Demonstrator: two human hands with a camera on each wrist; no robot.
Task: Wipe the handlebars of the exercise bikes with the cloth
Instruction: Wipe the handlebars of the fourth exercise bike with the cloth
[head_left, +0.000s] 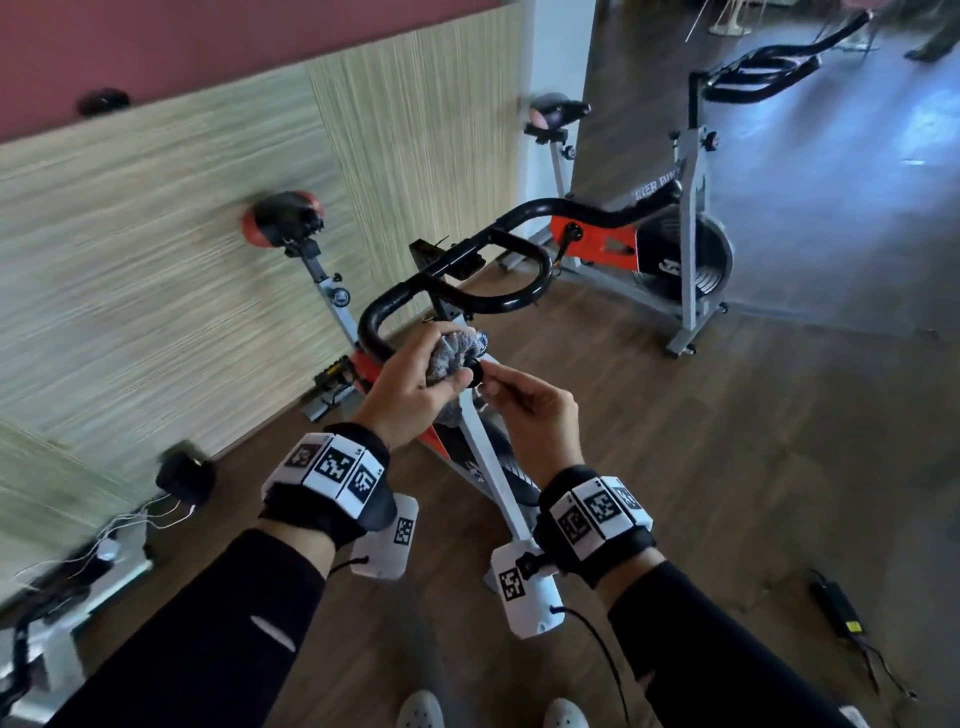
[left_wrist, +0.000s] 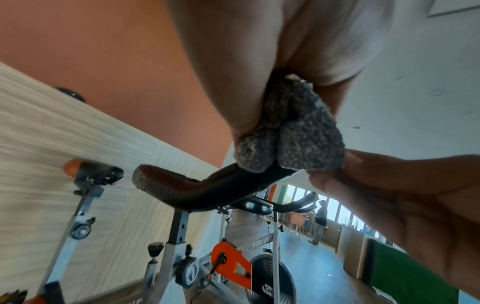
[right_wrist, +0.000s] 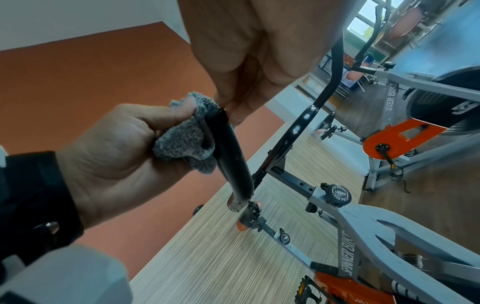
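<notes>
The black handlebar (head_left: 457, 291) of the nearest exercise bike curves toward me in the head view. My left hand (head_left: 410, 379) grips a grey fuzzy cloth (head_left: 451, 356) bunched round the bar's near end. My right hand (head_left: 514, 395) pinches the very tip of that same end between thumb and fingers, just right of the cloth. In the left wrist view the cloth (left_wrist: 293, 131) sits folded over the handlebar (left_wrist: 207, 185). The right wrist view shows the left hand (right_wrist: 111, 156) squeezing the cloth (right_wrist: 182, 142) against the bar (right_wrist: 231, 156).
A second grey and orange bike (head_left: 675, 249) stands at the back right. The striped wall panel (head_left: 156, 234) runs along the left, close behind the near bike's saddle (head_left: 283, 218). A power adapter (head_left: 836, 608) lies on the floor at right. A person (left_wrist: 319, 218) stands far off.
</notes>
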